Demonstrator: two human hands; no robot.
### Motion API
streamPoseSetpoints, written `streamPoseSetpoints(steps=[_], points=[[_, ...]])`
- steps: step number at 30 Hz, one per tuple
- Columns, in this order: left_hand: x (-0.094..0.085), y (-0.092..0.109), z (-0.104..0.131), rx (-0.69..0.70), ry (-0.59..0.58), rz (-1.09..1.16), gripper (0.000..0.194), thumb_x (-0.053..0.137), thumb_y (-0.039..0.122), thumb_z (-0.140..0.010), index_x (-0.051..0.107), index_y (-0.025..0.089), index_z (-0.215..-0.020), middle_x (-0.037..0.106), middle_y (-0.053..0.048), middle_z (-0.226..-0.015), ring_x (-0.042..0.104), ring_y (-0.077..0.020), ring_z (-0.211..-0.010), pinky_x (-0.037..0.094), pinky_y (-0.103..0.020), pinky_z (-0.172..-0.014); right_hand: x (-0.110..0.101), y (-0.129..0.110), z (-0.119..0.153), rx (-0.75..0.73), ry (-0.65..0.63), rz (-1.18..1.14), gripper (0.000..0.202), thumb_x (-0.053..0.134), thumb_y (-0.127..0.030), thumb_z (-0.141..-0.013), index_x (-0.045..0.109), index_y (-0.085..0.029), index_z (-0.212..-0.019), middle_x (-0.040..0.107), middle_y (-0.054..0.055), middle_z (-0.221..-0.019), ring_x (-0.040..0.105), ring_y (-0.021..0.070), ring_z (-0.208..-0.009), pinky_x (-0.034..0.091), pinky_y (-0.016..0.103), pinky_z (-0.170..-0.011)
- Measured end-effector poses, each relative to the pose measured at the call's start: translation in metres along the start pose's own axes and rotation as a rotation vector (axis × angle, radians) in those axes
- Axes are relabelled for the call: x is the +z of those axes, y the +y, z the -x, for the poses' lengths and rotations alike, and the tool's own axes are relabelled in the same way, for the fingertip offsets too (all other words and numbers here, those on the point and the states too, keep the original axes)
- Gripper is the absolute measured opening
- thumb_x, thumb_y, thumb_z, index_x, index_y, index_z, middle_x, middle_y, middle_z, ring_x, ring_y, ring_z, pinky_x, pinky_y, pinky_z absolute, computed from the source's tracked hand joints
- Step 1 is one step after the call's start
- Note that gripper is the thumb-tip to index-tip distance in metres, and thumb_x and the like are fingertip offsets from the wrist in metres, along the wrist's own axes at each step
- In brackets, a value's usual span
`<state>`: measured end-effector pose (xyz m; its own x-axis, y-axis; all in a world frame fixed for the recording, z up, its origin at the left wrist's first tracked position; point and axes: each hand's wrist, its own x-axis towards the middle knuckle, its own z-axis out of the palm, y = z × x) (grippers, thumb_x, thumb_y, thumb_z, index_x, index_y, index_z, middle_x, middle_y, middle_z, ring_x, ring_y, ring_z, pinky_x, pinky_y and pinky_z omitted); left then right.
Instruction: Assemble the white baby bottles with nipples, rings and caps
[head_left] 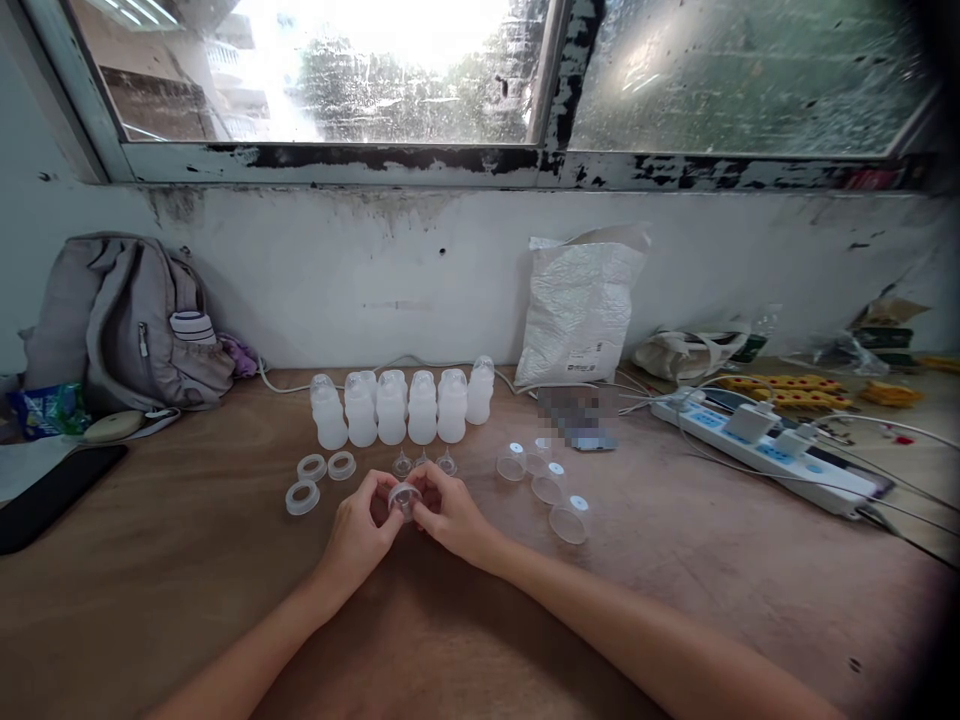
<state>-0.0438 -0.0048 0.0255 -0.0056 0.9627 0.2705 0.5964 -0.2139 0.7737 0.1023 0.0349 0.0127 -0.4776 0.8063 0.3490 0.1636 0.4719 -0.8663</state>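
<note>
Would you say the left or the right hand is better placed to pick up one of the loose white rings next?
Left, probably. The left hand lies nearer the white rings at the table's left, while the right hand sits toward the clear caps. Both currently grip one small clear part.

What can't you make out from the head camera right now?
- Small clear plastic piece: mostly covered by left hand and right hand; exact shape unclear.
- Blurred patch on the brown table: hidden by pixelation.
- White plastic bag: label too small to read.
- Right edge: dark vignette.
</note>
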Motion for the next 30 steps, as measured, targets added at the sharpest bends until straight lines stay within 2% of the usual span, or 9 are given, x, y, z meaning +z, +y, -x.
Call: streamPoseSetpoints(steps=[8,12,15,17,20,26,30], points=[[0.002,0.002,0.003,-0.011,0.015,-0.119,0.009,0.048,0.020,-0.072,0.046,0.021,-0.080,0.050,0.005,-0.060,0.051,-0.0133,-0.056,0.036,-0.023,-0.055,0.002,-0.001,0.000,-0.071,0.034,0.097,0.019,0.048,-0.005,-0.068,0.048,-0.019,-0.082,0.051,-0.005,-0.063,0.045,0.0087,-0.054,0.036,0.019,-0.050],[0.001,0.002,0.004,-0.004,0.040,-0.123,0.009,0.048,0.024,-0.074,0.047,0.022,-0.083,0.053,0.005,-0.063,0.051,-0.0132,-0.055,0.036,-0.023,-0.055,-0.001,-0.008,0.003,-0.044,-0.005,0.011,0.013,0.048,-0.013,-0.076,0.051,-0.018,-0.088,0.054,-0.002,-0.066,0.049,0.0089,-0.053,0.040,0.019,-0.049],[0.000,-0.001,0.001,-0.004,0.073,-0.107,0.011,0.048,0.026,-0.075,0.049,0.021,-0.084,0.056,0.003,-0.066,0.052,-0.0140,-0.058,0.037,-0.024,-0.056,-0.004,-0.010,0.006,-0.064,-0.062,-0.089,0.017,0.045,-0.021,-0.082,0.054,-0.017,-0.096,0.055,-0.001,-0.069,0.053,0.0095,-0.053,0.044,0.021,-0.051],[0.000,-0.005,-0.001,-0.006,0.080,-0.068,0.010,0.047,0.024,-0.074,0.050,0.021,-0.083,0.056,0.003,-0.067,0.052,-0.0141,-0.059,0.039,-0.024,-0.056,-0.004,-0.008,0.006,-0.054,-0.050,-0.156,0.019,0.044,-0.021,-0.083,0.054,-0.018,-0.098,0.054,-0.001,-0.067,0.054,0.0091,-0.051,0.045,0.021,-0.050],[-0.001,-0.009,-0.004,-0.008,0.031,0.065,0.011,0.047,0.019,-0.072,0.050,0.021,-0.083,0.057,0.003,-0.067,0.052,-0.0127,-0.056,0.039,-0.021,-0.051,-0.002,-0.003,0.003,0.036,0.002,-0.250,0.019,0.046,-0.023,-0.082,0.053,-0.019,-0.100,0.054,-0.003,-0.066,0.052,0.0077,-0.045,0.044,0.020,-0.044],[-0.002,-0.011,-0.004,-0.013,-0.103,0.309,0.012,0.048,0.023,-0.076,0.043,0.021,-0.087,0.056,0.007,-0.063,0.047,-0.0073,-0.041,0.039,-0.018,-0.041,-0.002,0.000,-0.004,0.109,-0.017,-0.332,0.027,0.054,-0.034,-0.078,0.052,-0.019,-0.101,0.055,0.001,-0.082,0.054,0.0075,-0.048,0.041,0.018,-0.037],[-0.002,-0.016,-0.006,-0.002,-0.172,0.375,0.012,0.048,0.023,-0.077,0.042,0.021,-0.087,0.054,0.007,-0.061,0.047,-0.0065,-0.040,0.038,-0.017,-0.040,-0.003,0.000,-0.006,0.150,-0.043,-0.386,0.026,0.056,-0.039,-0.076,0.053,-0.017,-0.089,0.055,-0.001,-0.070,0.054,0.0083,-0.047,0.040,0.018,-0.037]])
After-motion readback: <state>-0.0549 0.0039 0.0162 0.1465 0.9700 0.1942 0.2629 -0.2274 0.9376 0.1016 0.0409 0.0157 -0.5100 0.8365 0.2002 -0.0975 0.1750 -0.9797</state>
